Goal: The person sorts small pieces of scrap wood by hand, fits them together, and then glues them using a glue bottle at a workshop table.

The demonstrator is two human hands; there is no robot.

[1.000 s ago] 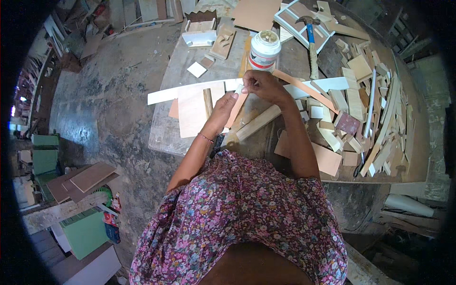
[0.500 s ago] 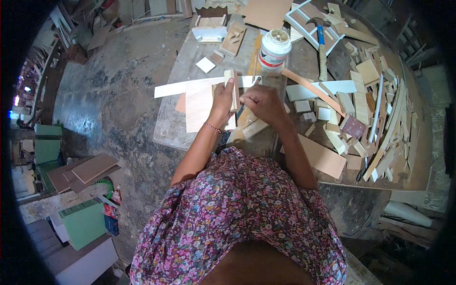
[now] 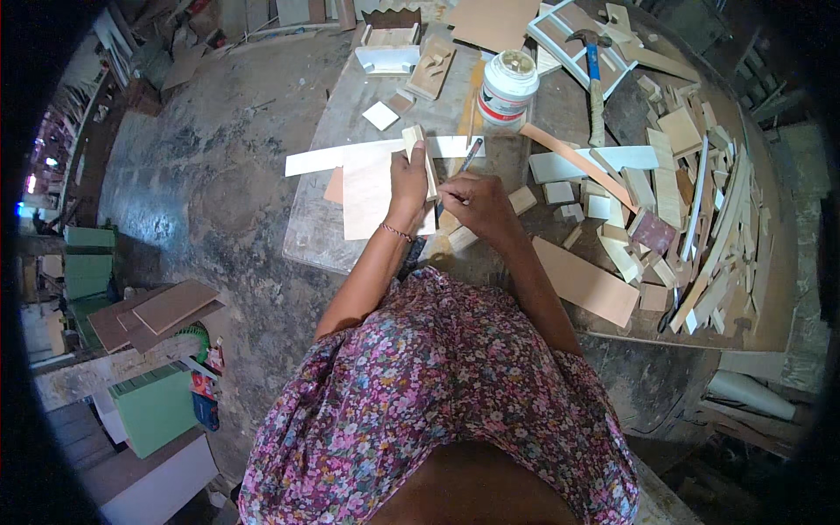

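Observation:
My left hand is wrapped round a narrow pale wooden block, thumb along its top face. Beneath that hand lies a pale rectangular board, overlapping a long white strip. My right hand is closed in a pinch beside the block's right edge; whatever its fingertips hold is too small to make out. A slim dark stick-like tool shows just beyond its knuckles, partly hidden by the hand. A wooden bar lies by the right hand.
Beyond my hands stands an open white tub. A hammer rests near a white frame. Wood offcuts are heaped on the table's right side. A small wooden box-like piece sits at the far edge.
My left hand has tilted the block's top slightly leftward. My right hand has dropped a little lower and turned, uncovering more of the slim tool and the wooden bar.

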